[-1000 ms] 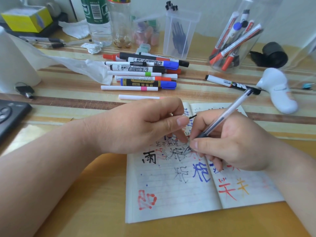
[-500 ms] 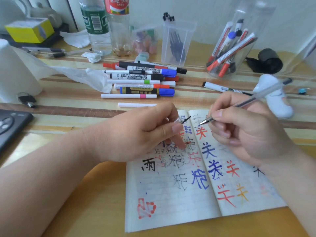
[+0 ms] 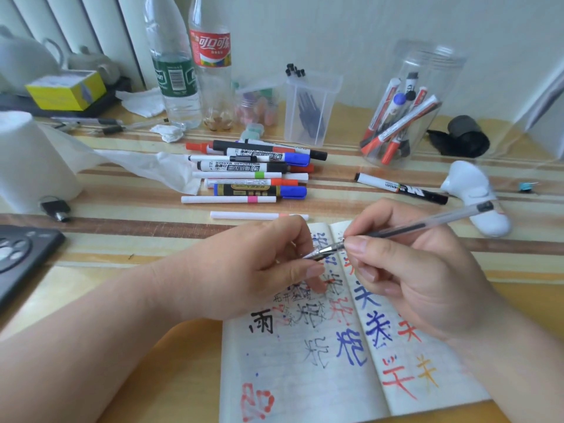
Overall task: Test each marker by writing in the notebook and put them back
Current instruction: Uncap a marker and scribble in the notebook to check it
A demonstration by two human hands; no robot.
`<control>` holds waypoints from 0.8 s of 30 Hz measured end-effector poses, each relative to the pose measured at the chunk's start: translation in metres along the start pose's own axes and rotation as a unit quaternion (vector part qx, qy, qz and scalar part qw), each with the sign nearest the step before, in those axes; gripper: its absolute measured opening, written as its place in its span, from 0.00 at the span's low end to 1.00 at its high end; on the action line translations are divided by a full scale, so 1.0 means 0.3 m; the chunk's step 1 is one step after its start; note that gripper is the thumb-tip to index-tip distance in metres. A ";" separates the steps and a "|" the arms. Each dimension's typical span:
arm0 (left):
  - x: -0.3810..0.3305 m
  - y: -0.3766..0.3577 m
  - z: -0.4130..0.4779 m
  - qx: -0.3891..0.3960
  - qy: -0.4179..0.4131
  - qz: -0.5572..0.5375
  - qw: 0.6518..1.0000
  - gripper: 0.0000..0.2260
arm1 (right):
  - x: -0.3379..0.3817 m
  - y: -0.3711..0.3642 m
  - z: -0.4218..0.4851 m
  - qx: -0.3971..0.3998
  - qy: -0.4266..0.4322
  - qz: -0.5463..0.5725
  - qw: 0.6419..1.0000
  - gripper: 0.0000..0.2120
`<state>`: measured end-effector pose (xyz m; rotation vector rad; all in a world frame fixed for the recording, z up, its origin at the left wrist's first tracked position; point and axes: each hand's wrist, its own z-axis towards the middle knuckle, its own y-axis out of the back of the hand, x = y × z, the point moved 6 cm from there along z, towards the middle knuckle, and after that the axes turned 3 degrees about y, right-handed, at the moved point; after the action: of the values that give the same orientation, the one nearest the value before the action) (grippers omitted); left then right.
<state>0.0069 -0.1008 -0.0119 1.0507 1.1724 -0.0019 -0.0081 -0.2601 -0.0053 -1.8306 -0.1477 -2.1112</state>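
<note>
An open notebook lies on the desk in front of me, its pages full of black, blue, red and orange characters. My right hand grips a clear gel pen above the notebook, its tip pointing left. My left hand pinches the pen's cap, which sits over the pen's tip. A pile of markers lies beyond the notebook. A tilted clear jar at the right holds several more markers.
One black-and-white marker lies alone right of the pile. Two bottles, a clear pen box, a paper roll, a white gadget, a black tape roll and a dark device at left ring the desk.
My right hand lifted the pen off the page and turned its tip toward my left hand. The cap and the tip have now come together.
</note>
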 end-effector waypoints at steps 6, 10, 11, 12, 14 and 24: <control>0.003 -0.002 -0.001 -0.005 -0.005 0.000 1.000 0.10 | 0.009 0.015 0.003 -0.020 0.020 0.001 1.000 0.09; 0.006 -0.002 0.000 -0.010 -0.006 -0.003 1.000 0.09 | 0.004 0.025 0.004 -0.037 0.019 0.011 0.999 0.05; 0.007 -0.004 0.002 -0.007 -0.005 -0.012 1.000 0.10 | -0.001 0.023 0.003 -0.030 0.009 -0.004 0.999 0.05; 0.010 -0.006 0.002 -0.005 -0.003 -0.020 1.000 0.11 | -0.004 0.016 0.001 -0.018 0.000 -0.028 0.999 0.05; 0.020 -0.009 0.003 -0.010 0.005 -0.030 0.999 0.13 | -0.004 -0.001 -0.002 0.006 -0.006 -0.087 0.996 0.06; -0.033 0.024 -0.031 -0.181 -0.092 0.084 0.976 0.10 | -0.001 -0.009 -0.002 -0.075 0.004 -0.114 0.991 0.09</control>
<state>-0.0009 -0.0956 0.0004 0.8038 0.8731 0.2352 -0.0095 -0.2578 -0.0055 -1.9724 -0.2111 -2.3417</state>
